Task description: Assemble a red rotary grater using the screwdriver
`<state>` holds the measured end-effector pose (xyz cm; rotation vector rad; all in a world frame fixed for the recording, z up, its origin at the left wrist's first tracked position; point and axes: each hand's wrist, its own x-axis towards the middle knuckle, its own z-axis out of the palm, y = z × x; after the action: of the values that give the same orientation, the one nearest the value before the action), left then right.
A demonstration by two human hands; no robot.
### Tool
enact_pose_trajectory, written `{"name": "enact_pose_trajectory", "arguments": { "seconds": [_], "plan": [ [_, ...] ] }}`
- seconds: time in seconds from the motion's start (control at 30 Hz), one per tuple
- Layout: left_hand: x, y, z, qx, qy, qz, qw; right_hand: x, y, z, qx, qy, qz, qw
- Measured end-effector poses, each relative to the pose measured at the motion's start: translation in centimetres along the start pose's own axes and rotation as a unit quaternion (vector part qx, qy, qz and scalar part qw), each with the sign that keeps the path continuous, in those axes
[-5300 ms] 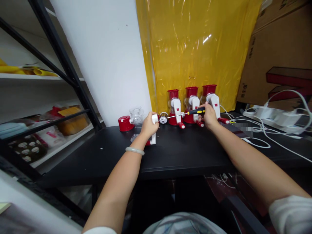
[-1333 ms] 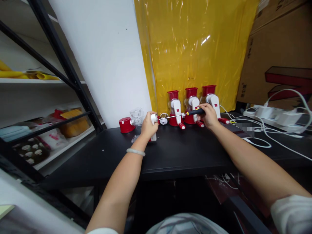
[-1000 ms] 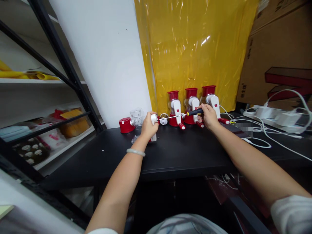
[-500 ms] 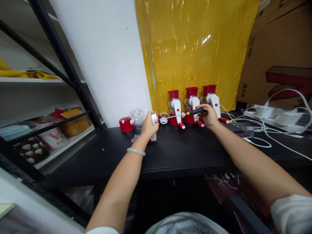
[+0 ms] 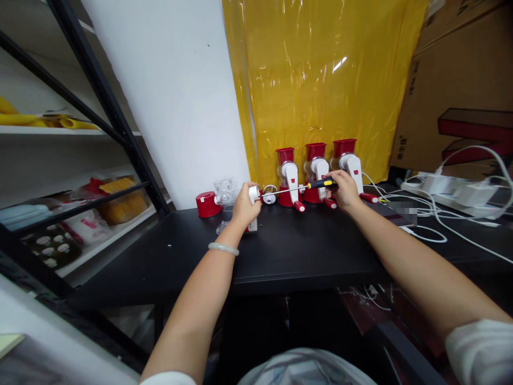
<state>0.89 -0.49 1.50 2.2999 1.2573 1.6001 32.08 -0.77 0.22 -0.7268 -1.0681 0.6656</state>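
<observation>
In my left hand (image 5: 245,205) is a small white round plastic part (image 5: 254,194), its face turned to the right. My right hand (image 5: 343,190) grips the black and yellow handle of a screwdriver (image 5: 321,183). The screwdriver's shaft runs left, nearly level, and its tip meets the white part. Below my left hand, partly hidden by it, a red and white piece (image 5: 252,225) lies on the table. To the left stand a red base (image 5: 209,204) and clear plastic pieces (image 5: 225,188). A round white and metal drum (image 5: 270,194) sits behind the shaft.
Three red and white rotary graters (image 5: 289,176) with cranks line the back of the black table (image 5: 296,246). White cables and a power strip (image 5: 460,190) lie at the right, before a cardboard box (image 5: 457,80). A black-framed shelf (image 5: 120,117) stands at the left.
The screwdriver's handle has turned, showing more yellow, and the fingers of my right hand have shifted on it. My left hand stays in place with the white part.
</observation>
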Motion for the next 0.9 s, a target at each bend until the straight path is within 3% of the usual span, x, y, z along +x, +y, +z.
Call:
{"name": "enact_pose_trajectory", "arguments": {
  "seconds": [0.3,0.9],
  "plan": [
    [0.04,0.14,-0.05,0.001,0.002,0.008,1.000,-0.51,-0.27,0.09,-0.055,0.002,0.008,0.998],
    [-0.02,-0.07,0.08,0.005,-0.002,0.022,1.000,0.27,0.00,0.10,-0.006,0.025,0.031,0.999]
  ]
}}
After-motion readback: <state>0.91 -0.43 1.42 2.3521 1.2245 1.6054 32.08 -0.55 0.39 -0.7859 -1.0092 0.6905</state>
